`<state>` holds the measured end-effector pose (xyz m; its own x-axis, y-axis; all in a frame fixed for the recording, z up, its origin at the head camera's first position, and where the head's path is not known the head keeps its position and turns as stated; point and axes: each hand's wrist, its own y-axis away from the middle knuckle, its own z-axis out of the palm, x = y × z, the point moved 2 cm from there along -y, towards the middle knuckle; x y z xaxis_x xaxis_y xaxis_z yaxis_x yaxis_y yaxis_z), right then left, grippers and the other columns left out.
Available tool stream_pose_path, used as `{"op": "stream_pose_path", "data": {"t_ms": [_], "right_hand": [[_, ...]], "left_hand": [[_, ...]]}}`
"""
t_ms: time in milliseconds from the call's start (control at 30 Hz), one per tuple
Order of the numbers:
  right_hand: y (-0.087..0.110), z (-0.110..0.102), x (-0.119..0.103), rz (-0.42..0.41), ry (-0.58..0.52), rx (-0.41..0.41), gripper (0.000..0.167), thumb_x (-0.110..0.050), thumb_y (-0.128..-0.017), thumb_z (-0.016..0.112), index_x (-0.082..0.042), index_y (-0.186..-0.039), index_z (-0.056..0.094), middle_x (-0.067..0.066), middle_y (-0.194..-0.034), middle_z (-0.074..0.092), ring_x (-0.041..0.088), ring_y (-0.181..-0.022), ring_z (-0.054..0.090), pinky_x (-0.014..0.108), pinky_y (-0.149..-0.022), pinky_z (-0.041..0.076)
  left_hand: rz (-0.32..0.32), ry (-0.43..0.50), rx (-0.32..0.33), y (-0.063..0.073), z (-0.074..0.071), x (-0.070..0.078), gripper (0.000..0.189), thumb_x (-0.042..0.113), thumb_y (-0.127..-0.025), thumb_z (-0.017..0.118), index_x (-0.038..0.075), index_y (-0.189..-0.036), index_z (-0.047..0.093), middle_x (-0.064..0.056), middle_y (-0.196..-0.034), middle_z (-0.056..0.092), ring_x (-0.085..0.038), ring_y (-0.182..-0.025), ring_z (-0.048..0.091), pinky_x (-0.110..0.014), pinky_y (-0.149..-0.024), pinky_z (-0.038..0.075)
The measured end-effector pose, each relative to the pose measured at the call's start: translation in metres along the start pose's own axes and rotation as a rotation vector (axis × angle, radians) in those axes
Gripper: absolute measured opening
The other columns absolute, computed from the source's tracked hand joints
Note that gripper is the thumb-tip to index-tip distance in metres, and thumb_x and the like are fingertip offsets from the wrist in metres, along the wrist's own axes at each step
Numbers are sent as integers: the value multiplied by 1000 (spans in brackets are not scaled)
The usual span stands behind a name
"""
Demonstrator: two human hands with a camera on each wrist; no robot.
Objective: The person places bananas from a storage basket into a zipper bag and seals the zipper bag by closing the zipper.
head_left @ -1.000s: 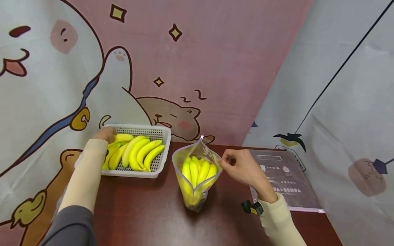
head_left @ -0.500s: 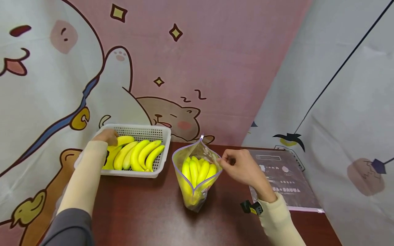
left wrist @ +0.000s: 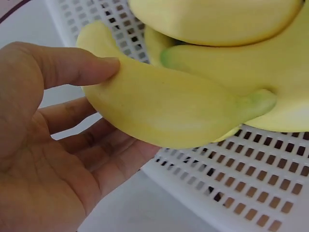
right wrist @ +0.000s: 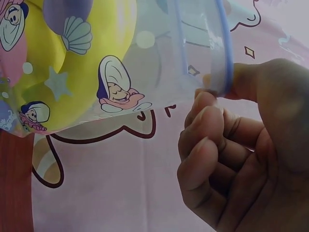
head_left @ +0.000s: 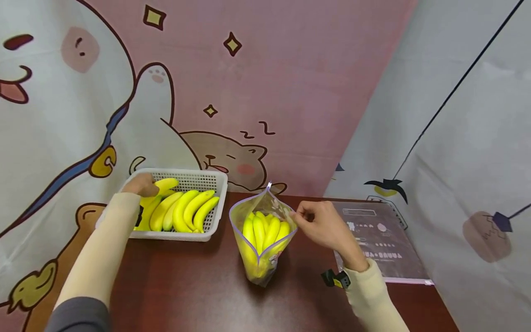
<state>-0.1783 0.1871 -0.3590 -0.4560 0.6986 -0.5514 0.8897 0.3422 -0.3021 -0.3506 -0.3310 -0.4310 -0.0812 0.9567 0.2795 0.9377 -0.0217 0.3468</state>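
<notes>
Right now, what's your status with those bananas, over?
Left fingers pinching a banana at the white basket. Right fingers pinching the zip bag's rim. Bag open, bananas inside. Basket's side between held banana and bag.

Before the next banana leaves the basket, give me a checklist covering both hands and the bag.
1. Left hand gripping a banana: ok, thumb above, fingers beneath.
2. Held banana outside the basket: not ok, it is within the basket's outline.
3. Right hand steadying the bag: ok, pinching its rim.
4. Bag mouth open: ok.
5. Room beside the bananas inside for another: cannot tell.
</notes>
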Motion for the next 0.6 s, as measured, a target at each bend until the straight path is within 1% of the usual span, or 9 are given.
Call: {"op": "stream_pose_path", "data": {"t_ms": [67,133,267,367,500,600], "right_hand": [[0,0,1,0,-4,1,31,-28,-97,71,-26,-69,58,-10,-57,44,4,-48,34,22,-50,32],[0,0,1,-3,-6,2,31,-29,-97,71,-26,-69,58,-9,-57,43,4,-48,34,22,-50,31],[-1,1,0,-5,-7,3,30,-28,-97,71,-26,-69,59,-10,-57,44,5,-49,36,22,-50,33],[-1,1,-1,-6,-5,5,30,-28,-97,71,-26,-70,59,-10,-57,45,5,-49,36,22,-50,33],[-1,2,-1,-11,-3,2,27,-27,-97,71,-26,-72,61,-10,-58,48,6,-49,39,23,-50,35],[0,0,-1,-7,5,-2,23,-25,-96,72,-23,-75,66,-10,-60,51,7,-49,41,23,-50,37]], "left_hand": [[10,0,20,3,-3,4,41,13,-94,52,-15,-124,55,-30,-110,59,-32,-86,54,-39,-72,47],[7,8,33,7,-6,7,44,13,-94,52,-15,-128,54,-32,-116,58,-36,-91,55,-45,-77,50],[17,30,66,16,-11,9,59,14,-92,54,-14,-143,43,-38,-138,50,-42,-106,53,-57,-90,51],[47,57,87,21,-13,14,62,13,-90,56,-13,-144,42,-39,-141,47,-43,-108,54,-56,-88,52],[99,95,138,30,-14,25,60,12,-87,58,-13,-140,46,-39,-134,53,-43,-106,57,-52,-82,54],[139,126,174,36,-13,35,58,13,-88,61,-12,-139,47,-37,-129,57,-42,-104,60,-49,-81,56]]}}
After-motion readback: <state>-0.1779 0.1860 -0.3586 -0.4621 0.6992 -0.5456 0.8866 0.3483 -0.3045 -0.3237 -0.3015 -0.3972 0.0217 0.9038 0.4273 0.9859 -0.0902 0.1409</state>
